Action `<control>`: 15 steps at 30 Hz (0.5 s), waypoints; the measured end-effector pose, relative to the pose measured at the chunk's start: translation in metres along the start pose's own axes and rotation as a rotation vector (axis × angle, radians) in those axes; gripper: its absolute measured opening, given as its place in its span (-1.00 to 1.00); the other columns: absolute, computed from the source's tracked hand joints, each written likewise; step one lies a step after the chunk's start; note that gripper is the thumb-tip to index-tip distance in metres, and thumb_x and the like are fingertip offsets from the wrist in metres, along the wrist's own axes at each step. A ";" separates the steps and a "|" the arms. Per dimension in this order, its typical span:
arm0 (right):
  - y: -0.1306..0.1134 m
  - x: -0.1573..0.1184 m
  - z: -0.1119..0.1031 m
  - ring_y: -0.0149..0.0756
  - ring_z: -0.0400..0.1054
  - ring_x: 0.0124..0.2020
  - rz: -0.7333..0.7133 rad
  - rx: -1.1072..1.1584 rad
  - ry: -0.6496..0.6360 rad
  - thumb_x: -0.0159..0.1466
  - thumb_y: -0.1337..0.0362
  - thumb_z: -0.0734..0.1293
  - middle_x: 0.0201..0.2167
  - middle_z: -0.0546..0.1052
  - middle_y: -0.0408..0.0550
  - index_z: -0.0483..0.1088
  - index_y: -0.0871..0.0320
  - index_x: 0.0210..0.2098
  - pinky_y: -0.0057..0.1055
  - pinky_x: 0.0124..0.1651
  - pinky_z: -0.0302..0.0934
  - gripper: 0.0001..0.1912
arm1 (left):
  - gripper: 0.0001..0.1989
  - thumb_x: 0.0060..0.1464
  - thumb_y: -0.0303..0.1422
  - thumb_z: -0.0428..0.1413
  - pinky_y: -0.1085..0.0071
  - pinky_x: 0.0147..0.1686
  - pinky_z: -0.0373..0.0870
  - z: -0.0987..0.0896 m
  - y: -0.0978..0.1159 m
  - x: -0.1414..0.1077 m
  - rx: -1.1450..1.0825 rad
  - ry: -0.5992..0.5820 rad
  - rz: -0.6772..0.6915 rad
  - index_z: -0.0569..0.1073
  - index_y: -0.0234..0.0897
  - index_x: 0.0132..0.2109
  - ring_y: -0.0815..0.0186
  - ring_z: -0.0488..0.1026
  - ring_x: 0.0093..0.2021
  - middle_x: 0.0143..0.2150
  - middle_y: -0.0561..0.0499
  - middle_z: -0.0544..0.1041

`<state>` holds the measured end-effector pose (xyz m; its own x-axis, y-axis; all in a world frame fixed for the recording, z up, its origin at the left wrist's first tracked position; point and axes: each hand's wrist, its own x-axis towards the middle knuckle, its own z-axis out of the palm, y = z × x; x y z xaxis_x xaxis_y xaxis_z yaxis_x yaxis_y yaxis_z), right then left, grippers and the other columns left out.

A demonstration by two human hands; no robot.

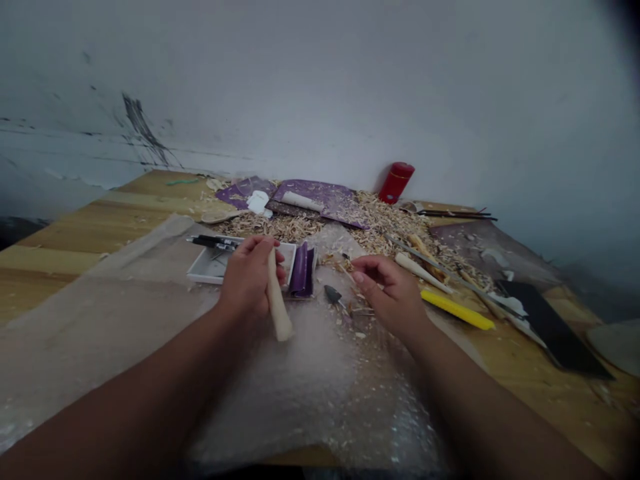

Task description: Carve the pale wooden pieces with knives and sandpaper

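Note:
My left hand [250, 277] is wrapped round a pale, carved wooden piece [280, 310], whose wider end points down toward me. Fingers of my right hand [390, 290] are pinched together around a thin, light-coloured sliver [346, 272]; its exact form is too small to tell. Between the hands, a dark pointed blade-like piece [332, 294] lies on the plastic sheet among chips. Just beyond my left hand is a white tray [200, 271] with black pens or tools [215, 243] across it, and a purple case [302, 270] stands at its right side.
Wood shavings [295, 228] are heaped along the back. A red container [397, 183] leans near the wall. On the right lie a yellow-handled tool [457, 309], a pale tapered stick [420, 270], a long metal strip [483, 293] and a black slab [555, 327]. Plastic sheeting [115, 313] covers the wooden table.

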<state>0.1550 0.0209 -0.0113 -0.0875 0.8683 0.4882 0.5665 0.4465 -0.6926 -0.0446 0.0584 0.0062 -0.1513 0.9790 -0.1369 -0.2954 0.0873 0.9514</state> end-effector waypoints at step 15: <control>-0.002 0.003 -0.005 -0.41 0.28 -0.41 -0.034 -0.075 0.019 0.15 0.26 0.23 -0.43 0.42 -0.11 0.34 0.16 -0.31 -0.44 -0.34 0.17 -0.86 | -0.87 -0.08 -0.31 0.02 0.57 -0.74 0.09 0.009 -0.011 -0.015 -0.171 -0.033 -0.244 0.27 -0.26 -0.36 0.53 0.15 -0.72 -0.63 0.18 0.19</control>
<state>0.1575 0.0214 -0.0054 -0.0924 0.8483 0.5214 0.6231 0.4577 -0.6343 -0.0305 0.0440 0.0005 -0.0263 0.9387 -0.3437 -0.4742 0.2910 0.8309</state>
